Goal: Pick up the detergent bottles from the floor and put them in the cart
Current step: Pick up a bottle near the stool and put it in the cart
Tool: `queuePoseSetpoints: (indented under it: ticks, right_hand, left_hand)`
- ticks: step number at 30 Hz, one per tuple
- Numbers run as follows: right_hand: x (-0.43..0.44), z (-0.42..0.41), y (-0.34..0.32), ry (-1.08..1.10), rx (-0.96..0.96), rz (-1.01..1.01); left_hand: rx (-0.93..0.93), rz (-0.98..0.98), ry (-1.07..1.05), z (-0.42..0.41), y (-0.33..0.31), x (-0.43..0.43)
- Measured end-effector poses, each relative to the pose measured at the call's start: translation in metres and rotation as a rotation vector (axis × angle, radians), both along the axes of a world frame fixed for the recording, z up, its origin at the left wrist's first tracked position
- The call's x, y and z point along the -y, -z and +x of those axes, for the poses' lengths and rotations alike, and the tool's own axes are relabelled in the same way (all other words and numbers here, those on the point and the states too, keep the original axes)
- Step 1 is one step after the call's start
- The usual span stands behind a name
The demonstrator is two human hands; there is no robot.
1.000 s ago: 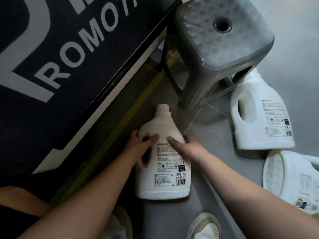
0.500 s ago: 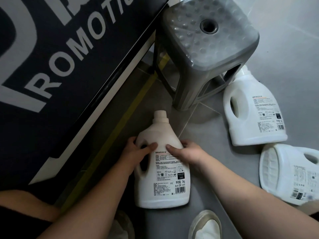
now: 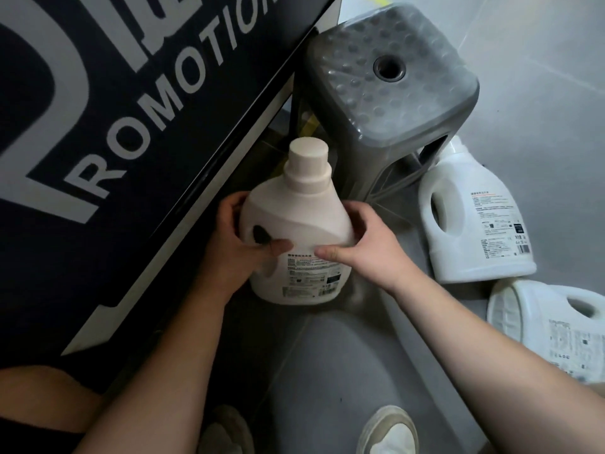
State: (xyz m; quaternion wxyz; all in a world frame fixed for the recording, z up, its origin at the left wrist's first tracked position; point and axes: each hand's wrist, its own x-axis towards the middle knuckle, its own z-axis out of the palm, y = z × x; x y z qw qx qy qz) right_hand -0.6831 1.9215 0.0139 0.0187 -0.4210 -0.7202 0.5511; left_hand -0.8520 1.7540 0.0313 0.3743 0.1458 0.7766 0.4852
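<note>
Head view: a dark banner with pale lettering [image 3: 131, 109] and a grey plastic stool [image 3: 389, 83] flank the cream detergent bottle [image 3: 296, 231] — cap pointing away, clasped between left hand [image 3: 234, 247] and right hand [image 3: 366, 244], just off the floor; no cart visible.

The grey stool [image 3: 389, 90] hides the cap of the white detergent bottle [image 3: 474, 224] lying beside it. Below that bottle, a second lying bottle [image 3: 550, 326] runs off the right edge. Label print on both is unreadable.
</note>
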Motion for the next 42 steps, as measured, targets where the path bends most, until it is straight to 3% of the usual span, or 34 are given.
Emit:
queuePoseSetpoints:
  ticks: [6, 9, 18, 23, 30, 37, 42]
  right_hand:
    - [0.004, 0.011, -0.007, -0.252, 0.073, 0.137]
    - [0.014, 0.018, -0.005, -0.300, 0.032, 0.106]
    - [0.022, 0.017, -0.007, -0.328, 0.032, 0.170]
    - [0.017, 0.022, -0.049, -0.322, 0.046, 0.216]
    - [0.018, 0.040, -0.228, -0.250, 0.005, 0.199]
    - [0.022, 0.046, -0.493, -0.174, -0.049, 0.234]
    - [0.036, 0.060, -0.688, -0.140, -0.123, 0.374]
  left_hand:
    - [-0.108, -0.053, 0.264, 0.004, -0.012, 0.017]
    - [-0.158, -0.079, 0.332, 0.011, -0.011, 0.027]
    - [-0.237, -0.102, 0.351, 0.018, -0.015, 0.028]
    - [-0.266, -0.068, 0.392, 0.027, -0.054, 0.020]
    - [-0.298, 0.025, 0.474, 0.023, -0.235, 0.024]
    - [-0.396, 0.099, 0.512, 0.020, -0.499, 0.027]
    - [-0.494, 0.240, 0.527, 0.023, -0.688, 0.037]
